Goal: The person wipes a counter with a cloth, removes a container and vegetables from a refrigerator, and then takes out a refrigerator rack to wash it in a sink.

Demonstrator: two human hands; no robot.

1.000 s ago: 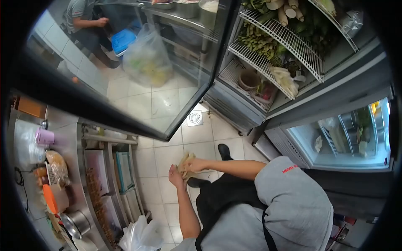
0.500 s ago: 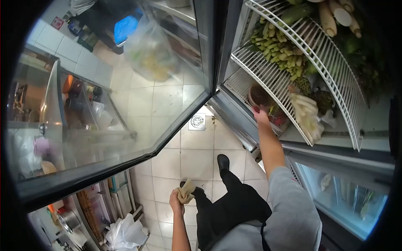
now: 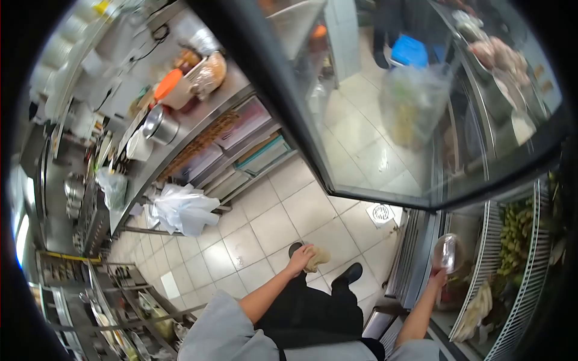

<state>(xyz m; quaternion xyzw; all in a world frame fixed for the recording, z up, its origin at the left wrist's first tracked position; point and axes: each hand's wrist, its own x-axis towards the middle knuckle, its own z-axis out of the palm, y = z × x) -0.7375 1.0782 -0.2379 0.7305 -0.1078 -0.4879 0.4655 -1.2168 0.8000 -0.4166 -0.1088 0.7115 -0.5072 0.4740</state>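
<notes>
My left hand [image 3: 300, 257] hangs over the tiled floor and grips a crumpled tan cloth [image 3: 316, 259]. At the open fridge, my right hand [image 3: 438, 278] holds a clear plastic container [image 3: 445, 253] just in front of the wire shelves [image 3: 484, 271]. The shelves carry green vegetables [image 3: 516, 236] and pale stalks [image 3: 475, 307]. The fridge's glass door [image 3: 385, 108] stands wide open above both hands.
A steel counter [image 3: 198, 117] on the left bears a metal pot [image 3: 160, 125], an orange-lidded container [image 3: 170, 84] and bagged food. Trays sit on its lower shelf. A white plastic bag [image 3: 180, 207] hangs at its end. A floor drain [image 3: 382, 213] lies near the fridge.
The view has swung round sharply. My right hand has come away from the lower shelf holding the clear container. My left hand still grips the cloth.
</notes>
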